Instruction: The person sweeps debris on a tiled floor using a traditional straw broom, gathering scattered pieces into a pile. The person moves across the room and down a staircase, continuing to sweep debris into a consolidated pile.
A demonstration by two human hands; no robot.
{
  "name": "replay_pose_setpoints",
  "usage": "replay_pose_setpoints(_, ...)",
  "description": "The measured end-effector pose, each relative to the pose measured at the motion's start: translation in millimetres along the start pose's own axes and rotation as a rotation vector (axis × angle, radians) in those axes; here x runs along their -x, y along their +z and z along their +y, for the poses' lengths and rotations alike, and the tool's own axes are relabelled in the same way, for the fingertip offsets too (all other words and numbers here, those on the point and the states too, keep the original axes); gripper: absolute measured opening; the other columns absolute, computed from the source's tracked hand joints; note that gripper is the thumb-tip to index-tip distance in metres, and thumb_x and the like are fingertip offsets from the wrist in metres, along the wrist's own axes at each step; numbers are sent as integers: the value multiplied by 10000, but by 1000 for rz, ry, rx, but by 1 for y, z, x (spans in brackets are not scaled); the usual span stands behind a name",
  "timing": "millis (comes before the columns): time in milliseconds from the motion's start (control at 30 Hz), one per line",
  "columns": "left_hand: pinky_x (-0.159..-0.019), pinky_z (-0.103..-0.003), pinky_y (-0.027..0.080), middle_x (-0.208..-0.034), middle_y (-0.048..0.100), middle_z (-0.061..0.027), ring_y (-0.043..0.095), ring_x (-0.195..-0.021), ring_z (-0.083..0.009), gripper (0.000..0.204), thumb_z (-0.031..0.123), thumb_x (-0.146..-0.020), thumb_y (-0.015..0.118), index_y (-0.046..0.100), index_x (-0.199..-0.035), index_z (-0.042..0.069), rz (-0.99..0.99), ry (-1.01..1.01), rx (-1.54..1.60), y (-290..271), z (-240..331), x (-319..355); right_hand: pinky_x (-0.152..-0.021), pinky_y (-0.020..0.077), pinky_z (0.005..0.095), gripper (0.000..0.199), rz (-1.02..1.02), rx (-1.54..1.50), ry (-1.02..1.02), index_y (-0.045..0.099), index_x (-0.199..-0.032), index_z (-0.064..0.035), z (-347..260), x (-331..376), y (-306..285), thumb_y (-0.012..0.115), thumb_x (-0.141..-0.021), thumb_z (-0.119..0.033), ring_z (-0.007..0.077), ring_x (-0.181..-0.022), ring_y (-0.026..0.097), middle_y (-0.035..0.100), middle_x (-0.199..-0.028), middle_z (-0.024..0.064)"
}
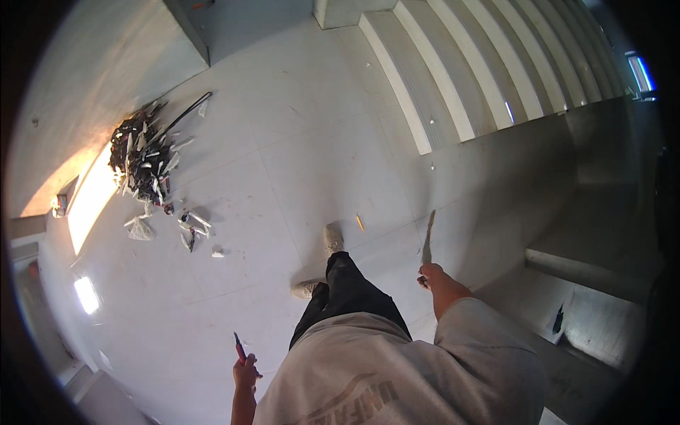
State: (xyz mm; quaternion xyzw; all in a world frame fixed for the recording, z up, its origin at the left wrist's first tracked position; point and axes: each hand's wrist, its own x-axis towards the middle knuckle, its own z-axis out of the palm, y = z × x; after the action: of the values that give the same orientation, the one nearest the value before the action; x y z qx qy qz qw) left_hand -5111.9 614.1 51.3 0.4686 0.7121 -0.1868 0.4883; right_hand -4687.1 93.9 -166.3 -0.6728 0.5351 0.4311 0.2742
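A dark debris pile with white scraps sits at the upper left on the pale tiled floor, a long black rod poking out of it. Loose scraps trail below it. Stairs climb at the upper right. A small orange bit lies mid-frame.

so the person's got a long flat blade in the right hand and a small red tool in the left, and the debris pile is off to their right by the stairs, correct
Not quite. The head view shows the debris pile on the person's left, away from the stairs. The rest holds: the right hand holds a long flat blade and the left hand a small red tool.
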Motion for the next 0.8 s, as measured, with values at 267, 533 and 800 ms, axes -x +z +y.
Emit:
replay_pose_setpoints(267,-479,-304,511,-622,532,-16,530,-507,-118,296,296,-865,679,617,-850,6,-78,277,-275,73,145,54,-417,448,351,109,-464,-244,-92,571,-828,-17,-46,103,182,635,-819,-105,230,-485,569,606,-672,147)
replay_pose_setpoints(533,-461,-323,523,-595,520,-14,516,-477,-123,294,303,-862,682,605,-829,21,-64,246,-342,66,151,22,-427,433,355,233,-694,231,-623,568,-938,3,-145,207,166,689,-816,-155,203,-493,576,592,-719,104)
replay_pose_setpoints(800,-425,-322,494,-553,473,1,478,-434,-120,280,287,-861,689,610,-824,22,-129,209,-244,47,152,-20,-420,481,357,283,-297,296,-799,602,-969,-31,-129,147,85,731,-775,-190,196,-492,611,602,-645,94)
